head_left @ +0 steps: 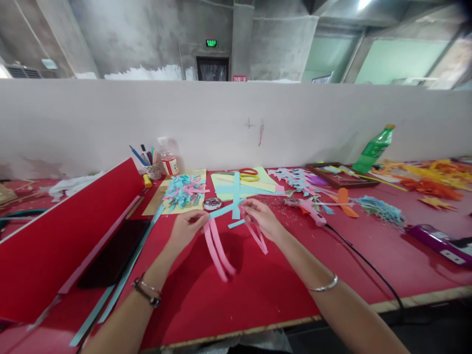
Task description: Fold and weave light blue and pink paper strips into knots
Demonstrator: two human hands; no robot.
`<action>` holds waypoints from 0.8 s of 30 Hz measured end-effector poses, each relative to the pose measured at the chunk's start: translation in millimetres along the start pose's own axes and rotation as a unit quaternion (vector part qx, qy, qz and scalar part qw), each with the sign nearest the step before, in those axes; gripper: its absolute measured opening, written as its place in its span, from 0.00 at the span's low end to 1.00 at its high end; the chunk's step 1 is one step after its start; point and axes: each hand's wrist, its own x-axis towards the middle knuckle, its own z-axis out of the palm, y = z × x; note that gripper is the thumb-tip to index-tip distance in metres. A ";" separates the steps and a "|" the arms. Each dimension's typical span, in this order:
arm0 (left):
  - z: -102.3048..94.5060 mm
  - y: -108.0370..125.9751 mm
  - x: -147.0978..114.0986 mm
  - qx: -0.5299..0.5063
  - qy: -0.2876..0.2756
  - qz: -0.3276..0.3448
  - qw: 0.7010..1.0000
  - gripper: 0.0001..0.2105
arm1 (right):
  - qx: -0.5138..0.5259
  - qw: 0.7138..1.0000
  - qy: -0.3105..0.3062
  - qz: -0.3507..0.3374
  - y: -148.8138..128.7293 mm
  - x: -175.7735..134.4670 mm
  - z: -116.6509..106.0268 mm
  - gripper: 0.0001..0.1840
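Between my two hands, above the red table, stretches a light blue paper strip (223, 211) crossed by an upright blue strip (236, 191). My left hand (188, 226) pinches its left end, where pink paper strips (218, 248) hang down. At the other end my right hand (261, 217) is closed in a pinch on the paper, with a folded pink strip (261, 242) dangling below it. A short blue paper piece (236, 223) shows just below the crossed strips. Behind my left hand is a small round tin (212, 203).
Behind lie red and yellow scissors (249, 175) on paper sheets and a heap of paper curls (185, 191). A pink glue gun (308, 209), its cord running to the front edge, a purple power strip (442, 243) and a green bottle (374, 150) stand right. Left are a red board (73, 241) and black phone (114, 253).
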 end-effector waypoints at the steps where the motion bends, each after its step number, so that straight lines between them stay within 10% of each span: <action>1: 0.4 1.4 -1.1 0.018 -0.004 0.010 1.000 0.09 | 0.014 1.000 0.018 -0.001 0.0 0.6 -0.8 0.10; 6: 1.1 3.2 -3.1 0.051 -0.004 0.017 0.999 0.09 | 0.041 0.995 0.087 0.036 -0.4 2.8 -7.0 0.12; 24: 3.5 3.3 -3.2 0.024 -0.016 -0.013 0.999 0.09 | 0.030 0.998 0.034 0.034 3.9 2.1 -7.1 0.14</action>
